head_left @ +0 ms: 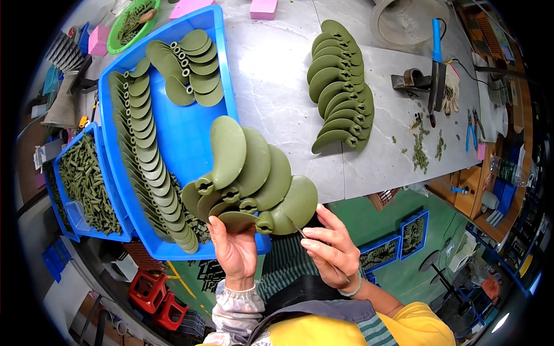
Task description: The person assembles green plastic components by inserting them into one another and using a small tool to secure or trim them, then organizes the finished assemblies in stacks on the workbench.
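Observation:
My left hand (pixel 235 254) is closed on the lower edge of several olive-green two-bladed propellers (pixel 252 164), fanned out over the near right corner of the blue tray (pixel 186 132). Their notched hubs run in a slanting row. In my right hand (pixel 333 249) is a thin metal tool (pixel 298 230), pinched between the fingers. Its tip lies against the blade of the nearest propeller; whether it is a knife I cannot tell. Inside the tray rest a long row of nested propellers (pixel 151 158) and a shorter group (pixel 193 66).
Another nested propeller row (pixel 343 86) lies on the grey table (pixel 271 69). To the right are a blue-handled tool (pixel 437 52), blue pliers (pixel 472 130), a glove (pixel 451 89) and green scraps (pixel 419 147). A blue bin of green pieces (pixel 89 179) stands left, near red stools (pixel 151 291).

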{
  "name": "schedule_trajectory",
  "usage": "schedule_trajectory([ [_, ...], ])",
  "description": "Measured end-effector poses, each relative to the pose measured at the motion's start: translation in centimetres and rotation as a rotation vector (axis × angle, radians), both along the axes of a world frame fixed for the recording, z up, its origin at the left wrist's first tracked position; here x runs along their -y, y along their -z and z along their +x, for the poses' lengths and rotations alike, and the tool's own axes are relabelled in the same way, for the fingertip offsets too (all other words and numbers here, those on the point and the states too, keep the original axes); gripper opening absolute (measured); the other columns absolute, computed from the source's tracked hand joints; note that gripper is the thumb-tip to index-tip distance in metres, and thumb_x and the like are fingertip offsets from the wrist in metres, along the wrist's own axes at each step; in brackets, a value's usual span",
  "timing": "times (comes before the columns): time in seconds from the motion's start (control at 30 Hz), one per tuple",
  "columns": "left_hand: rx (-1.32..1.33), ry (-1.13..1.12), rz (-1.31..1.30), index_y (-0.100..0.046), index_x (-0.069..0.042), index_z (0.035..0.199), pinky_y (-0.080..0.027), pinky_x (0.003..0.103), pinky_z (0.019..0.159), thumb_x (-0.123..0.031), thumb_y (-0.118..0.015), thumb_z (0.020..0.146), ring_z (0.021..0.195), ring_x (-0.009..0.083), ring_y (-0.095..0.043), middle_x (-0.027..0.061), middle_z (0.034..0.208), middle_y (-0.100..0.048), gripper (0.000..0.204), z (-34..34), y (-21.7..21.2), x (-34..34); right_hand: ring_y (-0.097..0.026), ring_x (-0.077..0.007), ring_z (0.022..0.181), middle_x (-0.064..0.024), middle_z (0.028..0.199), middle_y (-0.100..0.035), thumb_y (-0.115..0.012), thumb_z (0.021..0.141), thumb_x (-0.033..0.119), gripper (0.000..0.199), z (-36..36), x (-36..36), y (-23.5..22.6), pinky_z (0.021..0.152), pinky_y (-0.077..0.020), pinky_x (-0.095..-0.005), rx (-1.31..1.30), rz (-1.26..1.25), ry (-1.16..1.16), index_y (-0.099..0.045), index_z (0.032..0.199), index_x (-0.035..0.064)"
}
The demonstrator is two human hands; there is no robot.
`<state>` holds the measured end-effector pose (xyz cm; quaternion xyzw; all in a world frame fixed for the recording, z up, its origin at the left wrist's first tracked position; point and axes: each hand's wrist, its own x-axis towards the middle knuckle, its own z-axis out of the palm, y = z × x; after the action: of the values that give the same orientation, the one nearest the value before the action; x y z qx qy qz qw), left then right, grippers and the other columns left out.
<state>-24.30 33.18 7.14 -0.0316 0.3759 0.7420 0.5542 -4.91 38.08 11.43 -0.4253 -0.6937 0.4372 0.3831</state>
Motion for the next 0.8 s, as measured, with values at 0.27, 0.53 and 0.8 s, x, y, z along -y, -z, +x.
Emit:
schedule_trajectory([
  [0.27,-0.008,0.003,0.040,-0.047,-0.013,0.149,-0.046,0.044,0.108,-0.039,-0.042,0.111,0.128,0.0232,-0.056,0.0046,0.146,-0.056,0.046,0.2,0.2,0.2,-0.055,-0.0473,0.130,-0.0106,0.117,-0.071,-0.081,0.080,0.000,0.030,0.0,0.1,0.2,0.106,-0.0504,-0.0516,-0.039,-0.011,0.004,-0.077,0.109,0.0066],
  [0.53,-0.017,-0.008,0.037,-0.047,-0.014,0.149,-0.045,0.044,0.109,-0.041,-0.041,0.111,0.129,0.0233,-0.055,0.0048,0.146,-0.056,0.047,0.4,0.1,0.5,-0.055,-0.0464,0.130,-0.0119,0.116,-0.072,-0.080,0.081,0.001,0.031,0.4,0.3,0.4,0.106,-0.0505,-0.0503,-0.072,-0.026,-0.021,-0.077,0.111,0.0068],
  [0.8,-0.031,-0.058,-0.041,-0.048,-0.013,0.148,-0.045,0.043,0.109,-0.041,-0.043,0.110,0.130,0.0235,-0.055,0.0047,0.146,-0.057,0.047,0.8,-0.7,0.3,-0.058,-0.0463,0.128,-0.0125,0.117,-0.071,-0.079,0.082,0.000,0.028,0.5,0.3,-0.2,0.103,-0.0535,-0.0483,-0.099,-0.028,-0.034,-0.076,0.110,0.0078],
])
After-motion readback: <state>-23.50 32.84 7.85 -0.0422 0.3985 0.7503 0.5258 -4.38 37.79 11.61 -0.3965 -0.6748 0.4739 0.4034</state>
